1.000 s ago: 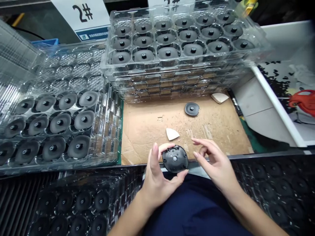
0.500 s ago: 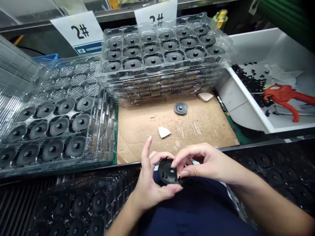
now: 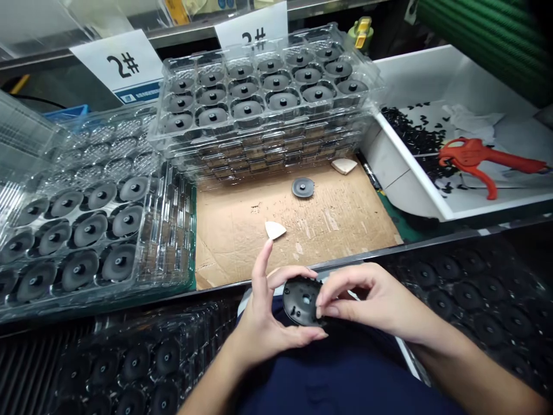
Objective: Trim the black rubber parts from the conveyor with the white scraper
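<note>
A round black plastic disc with a small centre hole is held over my lap, at the near edge of the bench. My left hand cradles it between thumb and curled fingers, with the index finger pointing up. My right hand pinches the disc's right rim with thumb and fingertips. On the brown cardboard sheet beyond lie one loose black disc and a small white wedge.
A stack of clear blister trays filled with discs stands at the back. Another filled tray is at the left. Dark trays sit low at the left and right. A white bin at the right holds red cutters and black scraps.
My right hand closed in from the right and took hold of the disc's rim. The view has shifted, so the bench sits further left and the white bin shows more.
</note>
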The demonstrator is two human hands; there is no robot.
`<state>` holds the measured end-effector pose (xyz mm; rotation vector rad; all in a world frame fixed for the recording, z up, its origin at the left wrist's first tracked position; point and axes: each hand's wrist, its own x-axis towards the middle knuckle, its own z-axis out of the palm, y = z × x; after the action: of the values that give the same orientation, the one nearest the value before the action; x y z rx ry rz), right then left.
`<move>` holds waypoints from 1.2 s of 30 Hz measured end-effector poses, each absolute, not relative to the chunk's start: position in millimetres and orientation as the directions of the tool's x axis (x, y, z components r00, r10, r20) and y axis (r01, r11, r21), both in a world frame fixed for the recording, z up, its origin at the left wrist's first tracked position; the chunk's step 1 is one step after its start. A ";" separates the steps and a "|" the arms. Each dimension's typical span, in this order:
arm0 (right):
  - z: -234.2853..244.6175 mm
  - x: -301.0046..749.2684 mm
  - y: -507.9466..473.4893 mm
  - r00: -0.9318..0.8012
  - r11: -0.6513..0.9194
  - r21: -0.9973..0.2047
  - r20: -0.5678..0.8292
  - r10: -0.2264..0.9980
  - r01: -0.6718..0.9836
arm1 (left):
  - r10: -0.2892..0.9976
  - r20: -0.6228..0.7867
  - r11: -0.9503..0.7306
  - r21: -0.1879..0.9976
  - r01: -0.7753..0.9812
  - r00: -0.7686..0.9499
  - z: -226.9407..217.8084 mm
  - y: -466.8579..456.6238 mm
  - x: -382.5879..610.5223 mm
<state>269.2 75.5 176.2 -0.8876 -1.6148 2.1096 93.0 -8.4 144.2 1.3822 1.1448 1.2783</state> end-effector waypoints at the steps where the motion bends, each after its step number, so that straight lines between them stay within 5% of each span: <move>1: 175.6 273.0 72.0 -0.717 -0.270 -0.958 -0.259 0.647 0.102 | 0.978 0.205 -0.207 0.977 0.050 0.042 144.2 -7.1 94.6; 6: 176.1 283.4 60.4 -0.550 -0.029 -1.000 -0.020 0.835 -0.007 | 0.913 0.407 -0.400 0.902 0.162 -0.008 149.5 1.9 98.8; 10: 178.6 281.2 58.0 -0.507 0.093 -0.996 0.081 0.858 -0.002 | 0.861 0.509 -0.482 0.819 0.311 -0.007 154.4 7.0 99.4; 21: 180.9 274.1 61.2 -0.446 0.037 -0.989 -0.030 0.895 0.141 | 0.773 0.634 -0.535 0.635 0.557 0.020 151.1 8.7 102.8; 36: 174.9 271.6 66.6 -0.428 -0.190 -0.979 -0.204 0.880 0.076 | 0.787 0.616 -0.517 0.637 0.572 0.025 139.1 9.5 101.9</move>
<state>271.6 66.6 174.9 -1.1393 -1.4575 1.6832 101.9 9.5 139.1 2.0860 1.4140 1.4934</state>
